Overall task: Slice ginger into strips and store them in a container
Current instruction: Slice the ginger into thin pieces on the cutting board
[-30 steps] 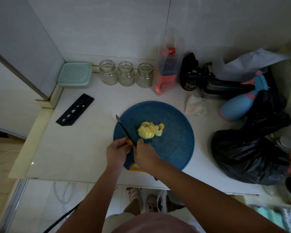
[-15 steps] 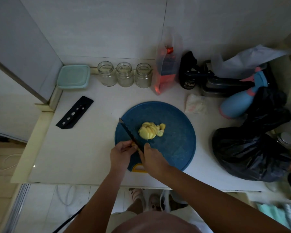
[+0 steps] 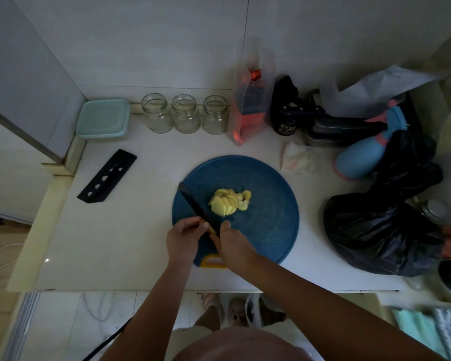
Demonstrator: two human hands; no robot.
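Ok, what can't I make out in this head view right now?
All in the head view.
Knife handle: covered by the right hand.
What the left hand holds at the blade: too small and dim.
Black bag contents: opaque plastic.
Teal container contents: lid on.

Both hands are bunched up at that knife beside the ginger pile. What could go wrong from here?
The left hand has its fingertips right against the knife near the blade's base, so a slip could nick them. The right hand appears to grip the handle. The sliced ginger is a loose heap on the cutting board; slices may slide or scatter under the blade.
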